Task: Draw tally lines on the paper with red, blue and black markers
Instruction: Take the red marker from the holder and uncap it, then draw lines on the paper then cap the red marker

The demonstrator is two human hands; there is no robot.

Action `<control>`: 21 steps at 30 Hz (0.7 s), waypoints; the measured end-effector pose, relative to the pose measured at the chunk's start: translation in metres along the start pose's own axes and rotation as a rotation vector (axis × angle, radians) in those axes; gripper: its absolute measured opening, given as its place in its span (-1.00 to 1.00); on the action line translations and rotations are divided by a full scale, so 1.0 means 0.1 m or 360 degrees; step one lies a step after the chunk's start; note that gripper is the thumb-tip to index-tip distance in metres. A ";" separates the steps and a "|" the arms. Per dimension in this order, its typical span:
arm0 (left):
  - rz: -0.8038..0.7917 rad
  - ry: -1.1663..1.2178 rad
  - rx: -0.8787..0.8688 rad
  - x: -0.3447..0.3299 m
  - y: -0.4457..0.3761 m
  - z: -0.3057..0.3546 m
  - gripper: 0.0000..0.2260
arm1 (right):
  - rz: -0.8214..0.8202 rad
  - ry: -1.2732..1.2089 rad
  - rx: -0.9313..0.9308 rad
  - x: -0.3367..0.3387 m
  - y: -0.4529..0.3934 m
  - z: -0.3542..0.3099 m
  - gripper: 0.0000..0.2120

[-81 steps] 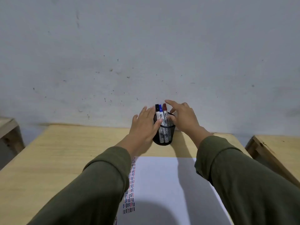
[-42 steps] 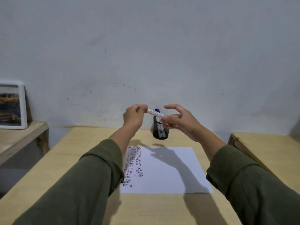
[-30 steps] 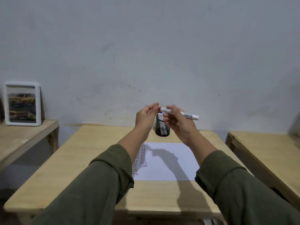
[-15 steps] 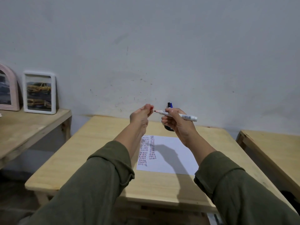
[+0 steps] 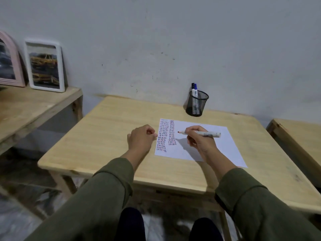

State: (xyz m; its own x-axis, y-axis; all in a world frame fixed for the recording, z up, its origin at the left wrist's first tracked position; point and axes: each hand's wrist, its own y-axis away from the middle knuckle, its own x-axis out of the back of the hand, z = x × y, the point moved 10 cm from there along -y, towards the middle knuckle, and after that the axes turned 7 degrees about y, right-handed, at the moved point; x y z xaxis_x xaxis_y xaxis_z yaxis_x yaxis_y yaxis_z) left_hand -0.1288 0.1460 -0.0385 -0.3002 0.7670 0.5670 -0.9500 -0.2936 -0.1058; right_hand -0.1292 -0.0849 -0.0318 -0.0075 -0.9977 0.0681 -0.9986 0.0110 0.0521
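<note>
A white sheet of paper [image 5: 215,145] lies on the wooden table [image 5: 107,136], with two columns of short red, blue and black tally lines along its left side. My right hand [image 5: 199,141] holds an uncapped red marker [image 5: 201,133] above the paper, tip pointing left, just right of the second column. My left hand [image 5: 141,138] is closed beside the paper's left edge; the red cap it pulled off is hidden inside the fist. A black mesh pen cup [image 5: 197,105] stands by the wall beyond the paper and holds the blue and black markers [image 5: 194,93].
A second wooden table [image 5: 34,108] on the left carries a white picture frame [image 5: 45,66] and a pink arched frame [image 5: 9,61] leaning on the wall. Another wooden surface [image 5: 298,136] stands at the right. My knees show below the table's front edge.
I took the red marker from the cup and pulled its cap off with my left hand. Both hands have since come down, the marker now over the paper. The view has drawn back.
</note>
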 end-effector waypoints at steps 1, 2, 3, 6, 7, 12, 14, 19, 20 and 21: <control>-0.0007 -0.0030 -0.0018 -0.02 0.01 -0.02 -0.87 | 0.0022 0.0000 -0.0019 0.01 0.00 0.05 -0.91; -0.0003 -0.0034 -0.0030 -0.04 0.01 -0.03 -0.85 | 0.0039 -0.0008 -0.0039 0.00 0.01 0.08 -0.92; 0.0006 -0.0032 -0.0040 -0.04 0.01 -0.05 -0.85 | 0.0046 -0.0014 -0.0054 -0.01 0.02 0.11 -0.93; 0.0018 -0.0067 -0.0078 -0.06 0.02 -0.05 -0.83 | 0.0031 0.0079 -0.0060 -0.07 0.05 0.16 -0.96; 0.0012 -0.0072 -0.0084 -0.06 0.02 -0.05 -0.81 | 0.0026 0.0138 -0.0053 -0.08 0.05 0.16 -0.96; -0.0071 -0.0077 -0.0097 -0.07 0.02 -0.09 -0.53 | 0.0044 0.0385 0.0027 -0.16 0.03 0.18 -0.90; -0.0152 -0.0068 -0.0108 -0.08 0.04 -0.10 -0.47 | 0.0049 0.0470 0.0040 -0.18 0.03 0.21 -0.91; -0.0238 -0.0185 -0.0214 -0.12 0.05 -0.09 -0.59 | 0.0029 0.0572 0.0100 -0.21 0.04 0.20 -0.88; -0.0240 -0.0182 -0.0215 -0.12 0.04 -0.09 -0.59 | 0.0027 0.0581 0.0099 -0.22 0.04 0.21 -0.88; -0.0240 -0.0183 -0.0218 -0.13 0.03 -0.09 -0.59 | 0.0020 0.0589 0.0092 -0.22 0.04 0.22 -0.87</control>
State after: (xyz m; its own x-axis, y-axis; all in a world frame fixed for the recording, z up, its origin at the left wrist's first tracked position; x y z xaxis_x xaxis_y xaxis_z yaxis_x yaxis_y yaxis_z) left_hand -0.1288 0.1405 -0.0538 -0.1497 0.7240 0.6734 -0.9885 -0.0944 -0.1183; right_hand -0.1340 -0.0645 -0.0553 -0.0110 -0.9054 0.4244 -0.9999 0.0089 -0.0069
